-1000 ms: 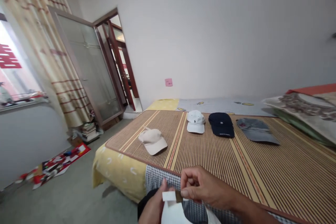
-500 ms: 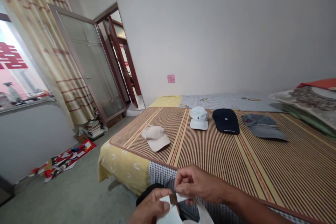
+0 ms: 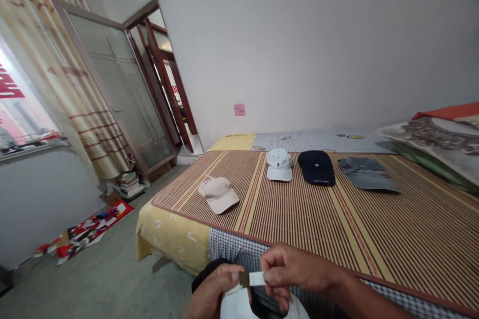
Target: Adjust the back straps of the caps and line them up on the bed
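At the bottom of the view, a white cap (image 3: 235,305) is held with its back opening up. My left hand (image 3: 214,290) is closed on the cap's edge, thumb beside the brownish metal buckle (image 3: 244,279). Between thumb and fingers, my right hand (image 3: 288,271) pinches the end of the white strap (image 3: 256,278), which stretches straight out from the buckle. The cap's lower part is cut off by the frame.
On the bed's striped mat (image 3: 258,214) lie a beige cap (image 3: 218,193), a white cap (image 3: 279,164), a navy cap (image 3: 317,167) and a grey cap (image 3: 368,174). Pillows (image 3: 445,147) are stacked at the right. A glass door (image 3: 116,84) stands open at left.
My right hand has shifted slightly right and pulled away from the buckle, so more of the strap now shows, taut. My left hand keeps its hold. The view has turned slightly right.
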`<state>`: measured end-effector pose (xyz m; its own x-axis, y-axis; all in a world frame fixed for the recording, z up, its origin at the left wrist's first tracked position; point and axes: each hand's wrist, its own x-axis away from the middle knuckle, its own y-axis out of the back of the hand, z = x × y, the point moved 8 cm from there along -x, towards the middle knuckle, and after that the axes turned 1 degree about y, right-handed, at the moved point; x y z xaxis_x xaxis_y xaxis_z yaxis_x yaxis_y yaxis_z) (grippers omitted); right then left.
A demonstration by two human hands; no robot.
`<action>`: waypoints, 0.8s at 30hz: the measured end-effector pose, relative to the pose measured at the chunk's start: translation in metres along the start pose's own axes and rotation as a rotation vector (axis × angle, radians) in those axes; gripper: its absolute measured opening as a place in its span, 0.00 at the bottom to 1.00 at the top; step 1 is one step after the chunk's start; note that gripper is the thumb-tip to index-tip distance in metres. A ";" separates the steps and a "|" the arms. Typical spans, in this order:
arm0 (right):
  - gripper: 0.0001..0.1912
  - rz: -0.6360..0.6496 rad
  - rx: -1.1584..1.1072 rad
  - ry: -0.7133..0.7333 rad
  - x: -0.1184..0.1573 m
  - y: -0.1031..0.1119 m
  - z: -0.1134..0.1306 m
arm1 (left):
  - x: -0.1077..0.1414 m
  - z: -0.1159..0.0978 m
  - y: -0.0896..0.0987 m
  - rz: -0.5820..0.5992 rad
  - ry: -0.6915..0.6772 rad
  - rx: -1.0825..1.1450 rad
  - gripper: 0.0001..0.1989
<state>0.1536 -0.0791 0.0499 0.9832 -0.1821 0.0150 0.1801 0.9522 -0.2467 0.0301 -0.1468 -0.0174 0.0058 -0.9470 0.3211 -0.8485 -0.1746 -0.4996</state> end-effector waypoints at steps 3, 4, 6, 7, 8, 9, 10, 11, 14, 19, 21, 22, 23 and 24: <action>0.25 -0.003 -0.020 0.000 0.001 0.002 0.003 | 0.001 -0.006 -0.003 -0.084 -0.026 -0.097 0.17; 0.25 -0.004 -0.029 -0.001 0.001 0.002 0.003 | 0.001 -0.007 -0.006 -0.087 -0.021 -0.106 0.16; 0.23 -0.015 -0.048 0.008 0.002 0.004 0.003 | 0.001 -0.009 -0.010 -0.086 -0.020 -0.106 0.15; 0.23 -0.026 -0.059 0.016 0.002 0.005 0.003 | 0.000 -0.010 -0.013 -0.078 -0.024 -0.107 0.14; 0.22 -0.041 -0.071 0.025 0.003 0.006 0.003 | -0.001 -0.011 -0.018 -0.057 -0.026 -0.116 0.13; 0.22 -0.059 -0.080 0.032 0.004 0.008 0.003 | -0.002 -0.013 -0.022 -0.033 -0.029 -0.125 0.13; 0.22 -0.077 -0.086 0.037 0.005 0.009 0.003 | -0.002 -0.014 -0.028 -0.006 -0.032 -0.136 0.13; 0.22 -0.094 -0.088 0.040 0.007 0.010 0.004 | -0.003 -0.016 -0.033 0.014 -0.036 -0.141 0.14; 0.23 -0.120 -0.086 0.048 0.012 0.013 0.006 | -0.005 -0.020 -0.045 0.033 -0.042 -0.118 0.20; 0.23 -0.151 -0.076 0.061 0.020 0.016 0.013 | -0.009 -0.023 -0.063 0.109 -0.030 -0.049 0.24; 0.23 -0.173 -0.063 0.060 0.023 0.018 0.015 | -0.010 -0.024 -0.068 0.131 -0.047 -0.064 0.23; 0.23 -0.178 -0.059 0.060 0.024 0.018 0.016 | -0.010 -0.024 -0.070 0.140 -0.052 -0.073 0.23; 0.24 -0.179 -0.058 0.059 0.025 0.018 0.017 | -0.011 -0.024 -0.071 0.141 -0.054 -0.076 0.22; 0.24 -0.181 -0.056 0.062 0.026 0.018 0.018 | -0.011 -0.024 -0.071 0.139 -0.055 -0.073 0.22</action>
<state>0.1829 -0.0625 0.0632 0.9310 -0.3650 0.0049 0.3497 0.8879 -0.2988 0.0777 -0.1178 0.0342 -0.0870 -0.9743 0.2078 -0.8793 -0.0229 -0.4758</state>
